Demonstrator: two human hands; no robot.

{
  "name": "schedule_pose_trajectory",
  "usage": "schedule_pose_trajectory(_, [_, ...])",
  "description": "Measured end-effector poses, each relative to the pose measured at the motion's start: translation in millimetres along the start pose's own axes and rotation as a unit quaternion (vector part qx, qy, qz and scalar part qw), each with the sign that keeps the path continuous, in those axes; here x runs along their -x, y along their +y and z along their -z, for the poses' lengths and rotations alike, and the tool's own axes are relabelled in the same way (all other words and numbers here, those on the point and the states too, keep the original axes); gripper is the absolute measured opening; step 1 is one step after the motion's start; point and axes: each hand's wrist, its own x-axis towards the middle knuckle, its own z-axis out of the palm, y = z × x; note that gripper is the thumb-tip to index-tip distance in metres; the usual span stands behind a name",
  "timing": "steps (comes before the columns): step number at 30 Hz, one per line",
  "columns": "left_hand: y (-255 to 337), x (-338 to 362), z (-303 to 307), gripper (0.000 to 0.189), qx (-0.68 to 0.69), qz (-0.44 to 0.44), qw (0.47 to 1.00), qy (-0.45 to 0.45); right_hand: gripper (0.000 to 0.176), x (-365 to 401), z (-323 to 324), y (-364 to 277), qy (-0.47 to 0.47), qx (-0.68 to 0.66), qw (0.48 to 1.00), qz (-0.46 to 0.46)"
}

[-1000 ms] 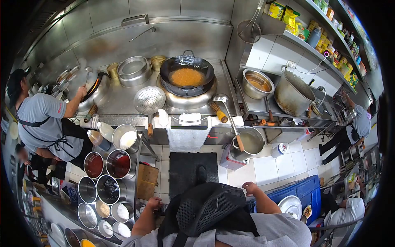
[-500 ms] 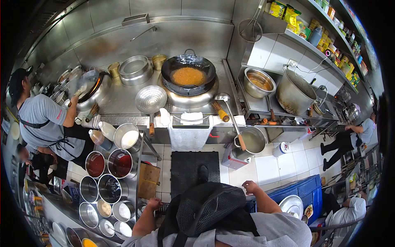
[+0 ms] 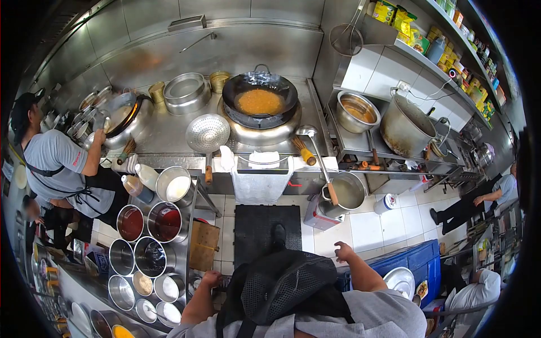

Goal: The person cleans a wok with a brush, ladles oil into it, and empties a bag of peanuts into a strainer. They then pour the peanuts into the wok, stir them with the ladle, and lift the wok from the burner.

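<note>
My left hand [image 3: 212,279] hangs low at my side near the steel shelf; its fingers point down and are mostly hidden. On the other side my right hand [image 3: 341,252] is held out over the floor by the blue chest, fingers apart and nothing in them. In front of me a black wok [image 3: 260,84] with orange-brown liquid sits on the stove ring. A perforated strainer [image 3: 207,133] lies left of it. To its right are a bamboo brush [image 3: 305,152] and a ladle [image 3: 320,160], whose wooden handle reaches over a steel pot [image 3: 355,191].
A white towel [image 3: 262,186] hangs off the stove front above a black mat [image 3: 267,225]. Pots of sauces and powders crowd the rack [image 3: 183,236] at left. A co-worker [image 3: 59,163] works at the left wok; another [image 3: 496,194] stands far right. The blue chest [image 3: 425,267] is behind right.
My right hand has shifted slightly and its fingers have spread. The co-worker far right has moved, with the arm lower. The view has tilted slightly; the wok and tools have not moved.
</note>
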Motion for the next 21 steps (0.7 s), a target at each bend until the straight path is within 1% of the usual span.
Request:
schedule_pose_trajectory(1, [6.6, 5.9, 2.0, 0.016, 0.01, 0.015, 1.0, 0.0, 0.053, -12.8, -0.9, 11.2, 0.036, 0.064, 0.996, 0.06])
schedule_pose_trajectory(2, [10.1, 7.6, 3.0, 0.018, 0.02, 0.029, 0.999, 0.0, 0.067, -7.4, 7.3, -7.0, 0.051, 0.026, 0.998, 0.0])
schedule_pose_trajectory(3, [6.2, 8.2, -0.4, 0.018, 0.021, 0.03, 0.999, 0.0, 0.069, -13.4, 16.5, -19.2, 0.076, -0.017, 0.997, -0.023])
schedule_pose_trajectory(4, [-1.7, 11.7, -7.1, 0.02, 0.05, 0.002, 0.998, 0.029, 0.072, -16.0, 23.3, -28.7, 0.1, -0.06, 0.992, -0.045])
schedule_pose_trajectory(5, [-4.5, 12.3, -9.3, 0.024, 0.078, -0.025, 0.995, 0.059, 0.074, -34.5, 28.6, -27.6, 0.131, -0.046, 0.99, -0.02])
schedule_pose_trajectory(6, [-0.1, 13.5, -8.8, 0.024, 0.078, -0.023, 0.995, 0.059, 0.076, -64.2, 32.1, -17.9, 0.16, -0.032, 0.987, 0.004])
schedule_pose_trajectory(8, [9.9, 20.9, -6.6, 0.018, 0.026, 0.03, 0.994, 0.098, 0.082, -113.6, 40.5, -11.9, 0.184, -0.042, 0.981, 0.035])
schedule_pose_trajectory(9, [5.7, 20.4, -7.6, 0.018, 0.023, 0.033, 0.994, 0.098, 0.082, -115.8, 48.2, -30.7, 0.192, -0.047, 0.98, 0.026])
schedule_pose_trajectory(10, [2.1, 18.8, -7.4, 0.014, 0.047, 0.035, 0.994, 0.09, 0.083, -120.2, 58.2, -52.2, 0.202, -0.053, 0.978, 0.019])
schedule_pose_trajectory(11, [0.5, 14.6, -4.0, 0.01, 0.072, 0.037, 0.993, 0.083, 0.083, -133.1, 61.0, -60.3, 0.199, -0.055, 0.978, 0.021])
schedule_pose_trajectory(12, [29.9, 16.0, 19.6, 0.008, 0.142, 0.13, 0.98, 0.05, 0.083, -152.1, 62.1, -65.4, 0.252, 0.01, 0.966, 0.063])
schedule_pose_trajectory(13, [77.5, 22.6, 56.9, 0.007, 0.21, 0.23, 0.95, 0.027, 0.083, -169.0, 65.0, -70.2, 0.303, 0.076, 0.944, 0.105])
schedule_pose_trajectory(14, [139.1, 33.1, 104.5, 0.007, 0.265, 0.326, 0.908, 0.015, 0.083, -179.0, 68.7, -79.2, 0.3, 0.074, 0.945, 0.108])
schedule_pose_trajectory(15, [109.1, 20.4, 90.4, 0.013, 0.198, 0.212, 0.957, 0.024, 0.084, -185.9, 72.2, -91.7, 0.28, 0.06, 0.951, 0.118])
schedule_pose_trajectory(16, [85.9, 3.0, 80.0, 0.013, 0.197, 0.216, 0.956, 0.027, 0.085, -192.1, 77.0, -103.2, 0.26, 0.046, 0.956, 0.127])
schedule_pose_trajectory(17, [75.2, -10.9, 78.2, 0.016, 0.241, 0.243, 0.939, 0.034, 0.077, -219.2, 67.8, -91.2, 0.302, 0.06, 0.937, 0.164])
schedule_pose_trajectory(18, [72.1, -20.1, 80.4, 0.018, 0.284, 0.268, 0.92, 0.041, 0.077, -210.7, 77.9, -109.4, 0.299, 0.058, 0.938, 0.167])
schedule_pose_trajectory(19, [80.7, -29.8, 91.8, 0.018, 0.283, 0.272, 0.919, 0.043, 0.068, -187.3, 91.8, -134.7, 0.192, -0.066, 0.974, 0.098])
schedule_pose_trajectory(20, [91.6, -43.2, 105.5, 0.021, 0.331, 0.312, 0.889, 0.054, 0.059, -162.0, 103.1, -159.4, 0.079, -0.186, 0.979, 0.025])
schedule_pose_trajectory(21, [100.5, -52.2, 115.1, 0.023, 0.378, 0.351, 0.854, 0.064, 0.043, -157.2, 106.8, -167.2, 0.087, -0.219, 0.972, 0.028])
